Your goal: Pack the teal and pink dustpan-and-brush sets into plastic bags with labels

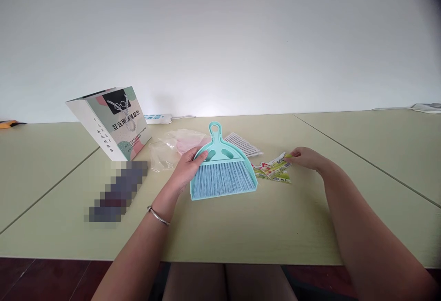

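Observation:
A mint-green dustpan [216,150] with a matching brush [223,179] nested in it is tilted up in front of me, bristles toward me. My left hand [184,172] grips its left side, thumb lying over the front. Farther right, my right hand [308,159] pinches the end of a green and white printed card [275,166]. Another printed card [283,178] lies on the table under it, partly covered. Behind the dustpan, a white ribbed thing [244,144] shows only in part. Crumpled clear plastic wrapping [161,153], pinkish in places, lies left of it.
A paper gift bag [120,124] with rope handles stands tilted at the left. Near it lies a pixelated dark object [120,193]. Along the wall are a white power strip [158,119] and a cable. An orange and black item [8,124] sits at the far left.

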Tool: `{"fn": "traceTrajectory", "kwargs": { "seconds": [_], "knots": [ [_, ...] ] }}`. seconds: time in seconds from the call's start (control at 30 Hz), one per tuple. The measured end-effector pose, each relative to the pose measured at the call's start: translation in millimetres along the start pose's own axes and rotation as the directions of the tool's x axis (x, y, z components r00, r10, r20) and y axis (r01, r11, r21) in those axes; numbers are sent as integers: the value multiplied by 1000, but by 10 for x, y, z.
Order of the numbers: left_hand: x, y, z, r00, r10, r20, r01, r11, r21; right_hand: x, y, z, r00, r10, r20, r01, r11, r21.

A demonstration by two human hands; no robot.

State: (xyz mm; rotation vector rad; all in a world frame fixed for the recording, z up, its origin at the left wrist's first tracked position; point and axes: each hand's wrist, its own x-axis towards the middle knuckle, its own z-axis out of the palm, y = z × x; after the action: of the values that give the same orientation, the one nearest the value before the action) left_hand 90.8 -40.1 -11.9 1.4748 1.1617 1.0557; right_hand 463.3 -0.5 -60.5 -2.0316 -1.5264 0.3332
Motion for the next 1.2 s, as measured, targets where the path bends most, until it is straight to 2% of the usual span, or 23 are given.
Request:
{"fn": "traceTrajectory", "kwargs": {
  "seconds": [0.07,0.13,0.2,0.23,0.27,0.3,0.33,0.37,0.4,0.43,0.5,0.57,0.67,0.87,1.03,1.2],
  "knots": [
    [-2,8,2,999,1,-36,-1,1000,-3,-42,-135,-80,1000,7,10,-8,995,97],
    [-1,12,2,997,-1,-74,-1,1000,-19,-143,-346,-177,999,-43,1,41,966,254],
    [3,6,2,994,0,-113,-5,999,-41,-318,-623,-244,987,-163,6,140,863,485],
    [6,-1,3,992,1,-130,-8,999,-54,-430,-776,-248,966,-257,13,179,708,684],
    [10,-10,6,989,1,-145,-11,998,-69,-551,-930,-228,932,-360,46,167,537,827],
    [14,-20,11,988,1,-157,-15,996,-85,-675,-1078,-183,890,-449,84,119,406,906],
    [18,-30,17,986,4,-167,-21,995,-101,-794,-1214,-114,838,-525,147,48,340,939],
    [23,-41,26,985,7,-175,-28,993,-118,-900,-1331,-27,795,-571,205,-18,316,948],
    [26,-50,36,983,12,-185,-37,990,-134,-989,-1427,72,762,-594,258,-63,328,942],
    [30,-58,47,980,17,-197,-48,988,-150,-1058,-1498,173,768,-579,272,-68,348,935],
    [34,-67,71,976,21,-217,-63,980,-190,-1137,-1572,356,838,-504,208,4,387,922],
    [32,-65,93,976,13,-217,-67,968,-243,-1159,-1579,479,911,-403,86,100,419,903],
    [20,-42,114,981,-8,-194,-54,949,-310,-1154,-1554,542,957,-285,-54,180,438,881],
    [-24,38,123,991,-37,-130,-3,955,-296,-1147,-1545,529,982,-164,-94,161,465,871],
    [-50,57,118,998,-36,-52,23,972,-235,-1134,-1522,541,984,-138,-113,166,478,862],
    [-52,40,110,1000,13,6,-12,979,-202,-1136,-1508,526,985,-142,-97,157,515,843]
  ]
}}
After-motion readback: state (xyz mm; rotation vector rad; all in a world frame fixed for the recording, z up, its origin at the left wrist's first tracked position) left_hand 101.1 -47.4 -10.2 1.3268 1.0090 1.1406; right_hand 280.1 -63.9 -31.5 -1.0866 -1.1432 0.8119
